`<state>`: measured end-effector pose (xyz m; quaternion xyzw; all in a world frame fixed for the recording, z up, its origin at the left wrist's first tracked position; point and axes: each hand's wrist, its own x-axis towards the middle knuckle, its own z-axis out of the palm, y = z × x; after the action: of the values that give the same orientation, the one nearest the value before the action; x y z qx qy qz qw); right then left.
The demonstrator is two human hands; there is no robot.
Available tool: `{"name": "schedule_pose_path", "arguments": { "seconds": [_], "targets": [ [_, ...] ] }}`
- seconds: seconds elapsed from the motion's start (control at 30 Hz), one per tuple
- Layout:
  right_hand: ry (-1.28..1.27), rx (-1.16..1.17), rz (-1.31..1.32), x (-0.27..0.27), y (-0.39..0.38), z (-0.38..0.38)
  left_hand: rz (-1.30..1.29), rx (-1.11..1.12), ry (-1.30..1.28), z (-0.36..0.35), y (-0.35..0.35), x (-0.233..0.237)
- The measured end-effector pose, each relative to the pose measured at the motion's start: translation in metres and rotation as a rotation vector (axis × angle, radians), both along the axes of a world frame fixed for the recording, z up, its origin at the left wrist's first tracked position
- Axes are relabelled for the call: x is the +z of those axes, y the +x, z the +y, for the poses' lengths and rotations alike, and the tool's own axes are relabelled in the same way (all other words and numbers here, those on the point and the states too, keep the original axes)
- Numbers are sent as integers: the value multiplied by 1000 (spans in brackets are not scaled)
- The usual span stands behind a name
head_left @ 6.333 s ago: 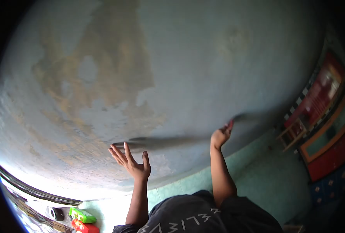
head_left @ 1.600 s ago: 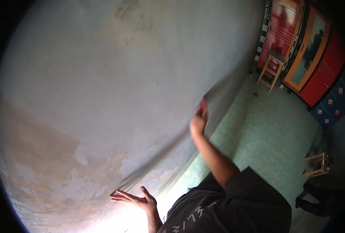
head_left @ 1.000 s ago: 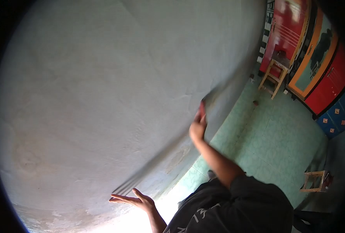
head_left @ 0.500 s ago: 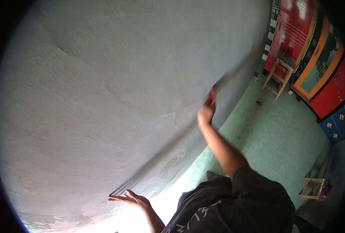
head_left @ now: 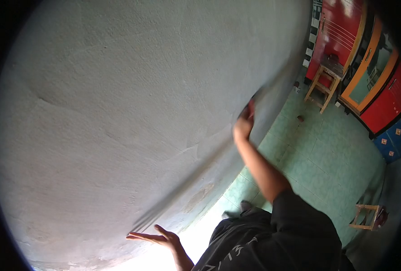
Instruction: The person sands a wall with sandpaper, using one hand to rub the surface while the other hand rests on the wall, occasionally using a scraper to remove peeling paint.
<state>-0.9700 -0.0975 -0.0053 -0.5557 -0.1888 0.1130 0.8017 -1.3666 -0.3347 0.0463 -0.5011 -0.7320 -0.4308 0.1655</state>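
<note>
My left hand (head_left: 157,236) is stretched out at the lower left, fingers apart, its fingertips at the grey wall (head_left: 119,113). Nothing is in it. Higher up and to the right, my right hand (head_left: 244,123) is closed around a small reddish object (head_left: 251,108) with a dark edge, held against or very close to the wall. Blur and the fingers hide most of this object. Long shadows stretch along the wall from both hands.
Green floor tiles (head_left: 309,153) lie right of the wall. A wooden stool (head_left: 323,86) stands before a red and orange cabinet (head_left: 384,106) at the upper right. Another small wooden stool (head_left: 366,217) is at the lower right. A small brownish thing (head_left: 300,118) lies on the floor.
My right hand has shifted slightly right with the reddish object. My left hand has moved a little right and down, its thumb more raised. The camera view has shifted slightly.
</note>
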Motion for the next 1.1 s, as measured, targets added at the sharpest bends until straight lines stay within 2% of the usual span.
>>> {"name": "schedule_pose_path", "arguments": {
  "seconds": [0.03, 0.07, 0.1, 0.17, 0.2, 0.23, 0.3, 0.33, 0.43, 0.5, 0.53, 0.57, 0.6, 0.63, 0.67, 0.73, 0.77, 0.8, 0.83, 0.97, 1.0, 1.03, 1.07, 1.1],
  "targets": [
    [17, -40, 74, 8, 41, 24, 143, -55, 56, -1, -1, 5],
    [13, 36, 247, -1, 79, 40, 239, -120, 95, 1, -3, 11],
    [68, 86, 425, 31, 92, 33, 331, -185, 129, 4, -2, 16],
    [-16, 107, 461, 25, 85, 25, 284, -270, 187, 17, 12, 25],
    [-71, 38, 6, -26, 74, 34, 277, -301, 210, 28, 19, 28],
    [-153, -4, -191, -35, 34, 20, 307, -278, 208, 35, 26, 31],
    [-68, 127, -133, -4, -67, -42, 357, -217, 214, 50, 40, 32],
    [-43, 93, -79, 3, -58, -39, 325, -237, 245, 57, 42, 22],
    [5, 21, 113, 20, -22, -16, 463, -201, 300, 74, 49, 16],
    [34, -74, 247, 22, 47, 29, 420, -255, 282, 73, 53, 9],
    [17, -58, 607, 41, 94, 48, 413, -279, 256, 72, 59, 10],
    [27, -65, 523, 38, 140, 65, 411, -302, 232, 73, 67, 12],
    [44, -4, 555, 35, 178, 71, 423, -330, 220, 75, 76, 16],
    [65, 57, 585, 41, 199, 73, 417, -324, 216, 77, 85, 18],
    [25, 55, 492, 35, 201, 77, 406, -316, 217, 82, 96, 18],
    [-58, 51, 302, 26, 169, 61, 396, -290, 222, 93, 124, 18],
    [7, -3, 101, 3, 138, 60, 407, -278, 227, 99, 136, 23],
    [-30, -9, 9, -18, 102, 48, 404, -260, 237, 105, 156, 26],
    [-36, 72, 26, -24, 76, 31, 398, -236, 247, 112, 178, 27],
    [269, 7, 41, 8, 191, 88, 370, -155, 207, 132, 235, 27],
    [110, -61, -14, 24, 246, 102, 373, -127, 214, 132, 242, 23],
    [144, -12, 207, 57, 294, 113, 375, -98, 227, 136, 251, 23],
    [47, 88, 424, 53, 354, 133, 377, -68, 242, 143, 262, 23],
    [155, 150, 433, 68, 387, 138, 345, -47, 239, 145, 271, 22]
  ]
}}
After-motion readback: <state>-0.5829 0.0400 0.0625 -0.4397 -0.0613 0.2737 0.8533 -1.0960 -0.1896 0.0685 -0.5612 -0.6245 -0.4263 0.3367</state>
